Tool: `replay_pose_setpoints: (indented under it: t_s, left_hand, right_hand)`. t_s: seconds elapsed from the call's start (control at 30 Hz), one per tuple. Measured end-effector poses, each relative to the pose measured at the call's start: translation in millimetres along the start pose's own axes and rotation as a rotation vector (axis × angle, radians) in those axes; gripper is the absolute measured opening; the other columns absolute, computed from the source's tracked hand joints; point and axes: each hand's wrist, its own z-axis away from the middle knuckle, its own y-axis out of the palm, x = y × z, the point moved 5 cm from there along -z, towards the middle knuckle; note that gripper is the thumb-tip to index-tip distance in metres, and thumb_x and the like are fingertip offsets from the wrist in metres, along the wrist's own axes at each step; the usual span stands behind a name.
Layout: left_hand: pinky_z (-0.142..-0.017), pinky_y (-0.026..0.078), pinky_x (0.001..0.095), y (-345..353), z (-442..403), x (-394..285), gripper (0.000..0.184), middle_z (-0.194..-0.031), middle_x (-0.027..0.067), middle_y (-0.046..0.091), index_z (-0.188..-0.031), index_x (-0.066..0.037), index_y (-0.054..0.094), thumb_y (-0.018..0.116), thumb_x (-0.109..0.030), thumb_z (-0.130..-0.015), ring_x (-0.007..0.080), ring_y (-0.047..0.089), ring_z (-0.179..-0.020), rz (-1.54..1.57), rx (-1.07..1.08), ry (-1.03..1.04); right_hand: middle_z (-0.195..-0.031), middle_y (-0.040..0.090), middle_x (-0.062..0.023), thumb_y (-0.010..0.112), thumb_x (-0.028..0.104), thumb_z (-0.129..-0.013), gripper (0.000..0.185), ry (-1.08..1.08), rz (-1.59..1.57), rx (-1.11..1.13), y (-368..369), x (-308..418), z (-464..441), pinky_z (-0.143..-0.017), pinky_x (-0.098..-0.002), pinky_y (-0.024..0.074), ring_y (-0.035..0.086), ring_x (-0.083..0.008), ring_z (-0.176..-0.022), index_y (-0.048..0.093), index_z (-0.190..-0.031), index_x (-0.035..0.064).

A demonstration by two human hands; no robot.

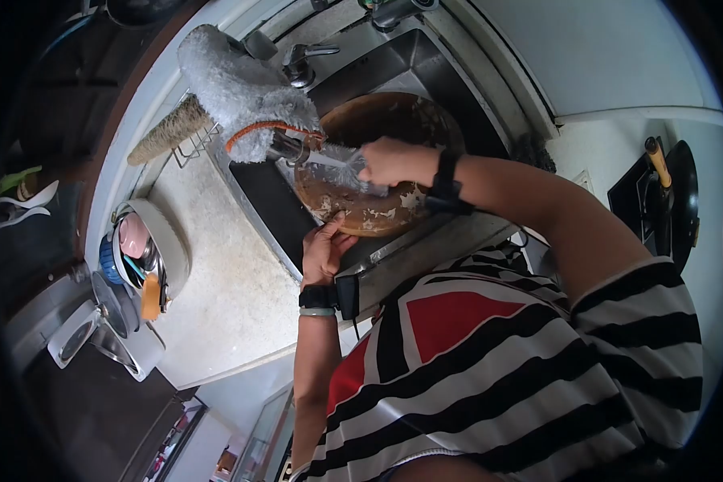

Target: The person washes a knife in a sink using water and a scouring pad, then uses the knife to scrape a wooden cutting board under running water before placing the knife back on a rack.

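A large round brown wooden board (381,215) with pale, flaky patches lies tilted in the metal sink (450,72). My left hand (323,253) grips its near left edge, thumb on top and fingers around the rim. Over the board's middle, my right hand (398,163) is closed, with its knuckles up; what it holds, if anything, is hidden. Water runs from the faucet spout (287,148) onto the board beside my right hand. A fluffy white cover (253,92) with an orange edge wraps the faucet.
Left of the sink is a pale countertop (225,297). A white tub (177,249) there holds a pink bowl (134,238) and utensils. A brown brush (169,131) rests on a wire rack behind. A black pan (683,201) stands at far right. A lever tap (301,64) rises behind the sink.
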Motion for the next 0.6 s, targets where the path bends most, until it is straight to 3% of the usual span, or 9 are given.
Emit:
replay_pose_setpoints:
  t_s: [0.1, 0.13, 0.2, 0.3, 0.4, 0.43, 0.5, 0.57, 0.6]
  left_hand:
    - [-0.075, 0.056, 0.0372, -2, -1, 3, 0.042, -0.103, 0.0138, 0.065, -0.114, 0.004, 0.055, 0.073, -0.017, -0.082, 0.024, 0.066, -0.087, 0.033, 0.032, 0.016]
    - [-0.075, 0.056, 0.0372, -2, -1, 3, 0.041, -0.103, 0.0137, 0.065, -0.113, 0.004, 0.056, 0.073, -0.018, -0.082, 0.024, 0.066, -0.087, 0.039, 0.031, 0.03]
    - [-0.074, 0.056, 0.0373, -3, -1, 2, 0.041, -0.103, 0.0137, 0.065, -0.113, 0.003, 0.056, 0.073, -0.018, -0.082, 0.0241, 0.066, -0.087, 0.047, 0.035, 0.047]
    - [-0.074, 0.056, 0.0376, -3, -4, 3, 0.043, -0.104, 0.0134, 0.065, -0.114, 0.002, 0.056, 0.074, -0.02, -0.082, 0.0239, 0.066, -0.087, 0.064, 0.044, 0.032]
    - [-0.074, 0.057, 0.0375, -5, -4, 8, 0.046, -0.103, 0.0134, 0.065, -0.116, 0.002, 0.054, 0.073, -0.025, -0.084, 0.0241, 0.067, -0.086, 0.039, 0.016, 0.02]
    - [-0.077, 0.056, 0.0395, -7, -3, 9, 0.051, -0.106, 0.0157, 0.064, -0.118, 0.003, 0.051, 0.067, -0.034, -0.087, 0.0265, 0.066, -0.089, 0.042, 0.042, 0.06]
    - [-0.079, 0.055, 0.0414, -8, -2, 6, 0.058, -0.108, 0.0181, 0.062, -0.12, 0.005, 0.048, 0.06, -0.043, -0.091, 0.0289, 0.065, -0.093, 0.044, 0.064, 0.102]
    - [-0.087, 0.051, 0.0458, -10, -2, 10, 0.074, -0.115, 0.0239, 0.057, -0.124, 0.008, 0.04, 0.04, -0.059, -0.094, 0.0348, 0.061, -0.102, 0.209, 0.058, -0.032]
    - [-0.092, 0.048, 0.0484, -12, -6, 12, 0.082, -0.119, 0.0274, 0.052, -0.125, 0.01, 0.035, 0.027, -0.065, -0.094, 0.0381, 0.057, -0.107, 0.139, 0.051, -0.019]
  right_hand:
    - [-0.075, 0.066, -0.0172, 0.06, 0.029, -0.088, 0.036, 0.193, -0.16, -0.174, -25, -80, 1, -0.049, -0.0324, 0.0544, 0.067, -0.0215, -0.057, 0.061, -0.1, -0.0049]
    - [-0.069, 0.066, -0.0184, 0.057, 0.025, -0.087, 0.034, 0.188, -0.204, -0.212, -45, -86, 22, -0.055, -0.0353, 0.0544, 0.066, -0.0251, -0.054, 0.064, -0.088, -0.0082]
    - [-0.077, 0.066, -0.0214, 0.057, 0.024, -0.088, 0.036, 0.296, -0.027, -0.253, -72, -110, 32, -0.054, -0.0359, 0.0547, 0.067, -0.0255, -0.057, 0.063, -0.09, -0.0113]
    - [-0.078, 0.066, -0.0224, 0.058, 0.022, -0.088, 0.035, 0.288, -0.009, -0.248, -77, -81, 38, -0.054, -0.0358, 0.0551, 0.068, -0.0257, -0.059, 0.063, -0.088, -0.0125]
    - [-0.066, 0.065, -0.0221, 0.057, 0.022, -0.083, 0.034, 0.063, -0.124, -0.171, -27, -20, 23, -0.053, -0.0365, 0.0549, 0.066, -0.0275, -0.053, 0.064, -0.083, -0.0119]
    - [-0.064, 0.065, -0.0152, 0.06, 0.03, -0.09, 0.037, 0.061, -0.146, -0.058, -9, 0, 21, -0.05, -0.035, 0.0534, 0.066, -0.0221, -0.054, 0.061, -0.088, -0.0071]
    - [-0.067, 0.066, -0.0166, 0.061, 0.029, -0.09, 0.036, -0.019, -0.066, -0.009, 12, 28, 13, -0.055, -0.0358, 0.0543, 0.067, -0.0228, -0.057, 0.06, -0.092, -0.0077]
    - [-0.063, 0.065, -0.0178, 0.057, 0.022, -0.084, 0.033, -0.079, -0.113, -0.057, 7, 34, 24, -0.057, -0.0361, 0.0536, 0.067, -0.0255, -0.056, 0.064, -0.076, -0.0099]
    - [-0.062, 0.065, -0.0171, 0.057, 0.022, -0.083, 0.033, -0.064, -0.122, -0.072, 6, 24, 21, -0.057, -0.036, 0.0533, 0.066, -0.0259, -0.056, 0.064, -0.077, -0.0093]
